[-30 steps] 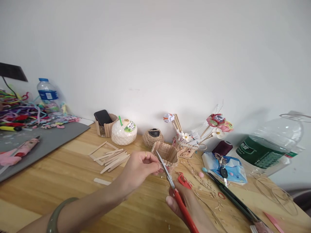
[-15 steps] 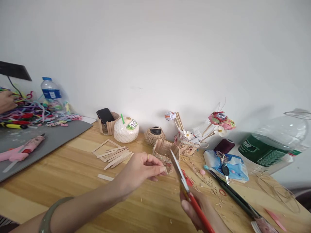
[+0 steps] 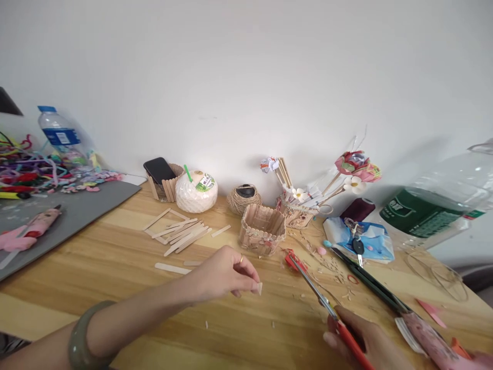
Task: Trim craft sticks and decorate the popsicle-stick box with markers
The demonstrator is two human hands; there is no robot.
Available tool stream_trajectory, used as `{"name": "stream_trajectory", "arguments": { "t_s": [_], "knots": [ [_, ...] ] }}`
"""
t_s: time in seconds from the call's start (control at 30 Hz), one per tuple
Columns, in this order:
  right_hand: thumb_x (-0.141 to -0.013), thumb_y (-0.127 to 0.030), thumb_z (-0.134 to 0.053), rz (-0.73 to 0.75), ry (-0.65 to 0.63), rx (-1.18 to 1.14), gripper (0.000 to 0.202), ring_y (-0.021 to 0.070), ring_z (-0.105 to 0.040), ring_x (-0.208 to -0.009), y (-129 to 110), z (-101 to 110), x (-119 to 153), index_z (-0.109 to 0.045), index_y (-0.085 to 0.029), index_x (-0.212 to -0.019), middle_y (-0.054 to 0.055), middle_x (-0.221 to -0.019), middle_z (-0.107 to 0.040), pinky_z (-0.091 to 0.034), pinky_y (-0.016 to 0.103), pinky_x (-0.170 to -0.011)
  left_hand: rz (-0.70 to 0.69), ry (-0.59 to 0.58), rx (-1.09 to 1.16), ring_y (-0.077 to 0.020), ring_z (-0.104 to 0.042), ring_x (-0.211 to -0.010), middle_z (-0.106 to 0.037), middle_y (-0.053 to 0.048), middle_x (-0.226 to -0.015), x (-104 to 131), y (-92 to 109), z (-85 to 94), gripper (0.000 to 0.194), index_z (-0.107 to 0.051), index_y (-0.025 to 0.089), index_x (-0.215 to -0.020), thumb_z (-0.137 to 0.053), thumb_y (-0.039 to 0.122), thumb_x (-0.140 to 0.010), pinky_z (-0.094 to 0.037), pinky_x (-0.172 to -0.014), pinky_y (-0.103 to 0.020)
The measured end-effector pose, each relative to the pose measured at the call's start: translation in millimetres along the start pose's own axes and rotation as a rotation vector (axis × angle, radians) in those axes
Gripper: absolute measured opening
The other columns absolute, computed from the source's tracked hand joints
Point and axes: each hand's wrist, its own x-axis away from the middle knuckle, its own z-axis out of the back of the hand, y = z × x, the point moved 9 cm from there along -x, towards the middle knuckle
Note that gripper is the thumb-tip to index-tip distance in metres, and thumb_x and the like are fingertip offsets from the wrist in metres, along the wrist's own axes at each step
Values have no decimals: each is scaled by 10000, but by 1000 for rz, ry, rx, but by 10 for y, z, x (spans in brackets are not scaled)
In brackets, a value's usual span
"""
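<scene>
My left hand [image 3: 231, 277] is closed in a pinch on a short piece of wooden craft stick [image 3: 259, 289], held above the table. My right hand [image 3: 362, 331] grips the scissors [image 3: 314, 289] by their red handles. The blades point up and left, apart from the stick piece. Beyond my hands stands a small basket made of craft sticks [image 3: 263, 237]. A loose pile of craft sticks [image 3: 187, 235] lies to its left, and a single stick [image 3: 173, 268] rests near my left forearm.
Along the wall stand a stick holder with a phone [image 3: 159, 170], a white coconut [image 3: 196, 195], a twine ball [image 3: 243, 199] and a flower holder [image 3: 298, 215]. At right are a blue packet [image 3: 379, 244] and a large bottle [image 3: 423, 210]. A grey mat [image 3: 88, 216] lies left.
The scissors and my right hand have moved down and right, away from my left hand. My left hand still pinches the stick piece, now slightly lower. The other person's hand has left the view.
</scene>
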Motion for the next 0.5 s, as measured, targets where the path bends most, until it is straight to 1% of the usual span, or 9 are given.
{"name": "stream_trajectory", "arguments": {
  "t_s": [0.03, 0.1, 0.17, 0.23, 0.37, 0.5],
  "knots": [
    [-740, -617, -466, -7, -10, 1, 432, 171, -462, -584, 7, -10, 3, -443, -196, -646, 10, -608, -522, -327, 269, -544, -15, 5, -163, -138, -624, -644, -732, -27, -755, -39, -68, -20, 211, -718, 157, -784, -611, 314, -693, -464, -542, -211],
    [-749, -610, -463, -21, -52, -4, 426, 175, -471, -593, 5, -47, 9, -451, -194, -657, 14, -628, -532, -328, 271, -545, -22, 27, -293, -155, -627, -648, -735, -31, -741, -101, -201, -46, 174, -736, 165, -775, -624, 264, -685, -444, -564, -229],
    [-759, -604, -462, -27, -65, -18, 420, 180, -485, -615, -20, -59, 13, -464, -193, -673, 16, -653, -546, -333, 272, -553, -39, 57, -374, -165, -628, -673, -733, -35, -756, -131, -267, -62, 144, -744, 172, -756, -626, 224, -692, -439, -614, -250],
    [-752, -604, -483, -35, -68, -21, 418, 177, -478, -616, -43, -69, 11, -461, -195, -668, 6, -642, -538, -328, 267, -548, -71, 90, -452, -173, -625, -719, -725, -36, -800, -132, -260, -71, 134, -745, 185, -758, -620, 200, -713, -440, -673, -269],
    [-736, -599, -518, -71, -64, -6, 418, 167, -463, -587, -25, -88, -8, -439, -199, -644, -7, -603, -527, -308, 259, -524, -140, 137, -590, -193, -606, -822, -704, -31, -846, -108, -179, -85, 136, -737, 207, -784, -618, 155, -743, -430, -776, -304],
    [-734, -588, -529, -79, -62, 11, 405, 180, -489, -596, 5, -90, -25, -456, -199, -651, 4, -619, -557, -323, 267, -532, -192, 146, -674, -207, -594, -863, -691, -40, -856, -96, -173, -79, 120, -721, 194, -811, -613, 157, -773, -431, -796, -322]
  ]
}}
